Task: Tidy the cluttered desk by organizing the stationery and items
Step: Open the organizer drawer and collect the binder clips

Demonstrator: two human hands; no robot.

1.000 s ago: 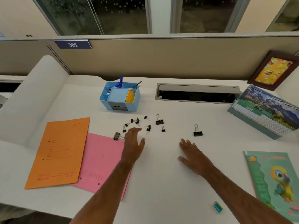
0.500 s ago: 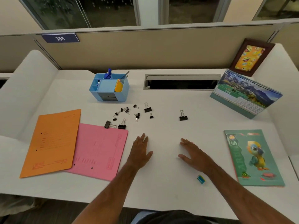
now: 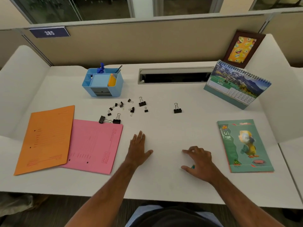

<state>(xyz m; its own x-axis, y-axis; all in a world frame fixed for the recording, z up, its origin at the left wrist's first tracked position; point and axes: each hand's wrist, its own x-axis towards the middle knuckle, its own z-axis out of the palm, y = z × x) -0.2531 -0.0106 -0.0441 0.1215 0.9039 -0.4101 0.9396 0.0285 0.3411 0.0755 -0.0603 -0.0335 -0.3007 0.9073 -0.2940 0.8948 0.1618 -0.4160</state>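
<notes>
Clips (image 3: 129,107): scattered, none yet gathered into organizer (image 3: 103,83).
Left hand (image 3: 138,149): flat, nothing held.
Right hand (image 3: 199,161): eraser (image 3: 193,166) beneath; hold cannot be told.

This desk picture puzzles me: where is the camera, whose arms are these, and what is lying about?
No machine here: a person wears a camera on the head, looking down at their own two bare arms. The left hand lies flat on the white desk, holding nothing. The right hand arches over a small blue eraser; a grip is unclear. Ahead lie scattered black binder clips, one clip apart, before a blue organizer. Left: an orange folder overlapping a pink folder. Right: a parrot notebook, a calendar, a picture frame.
</notes>
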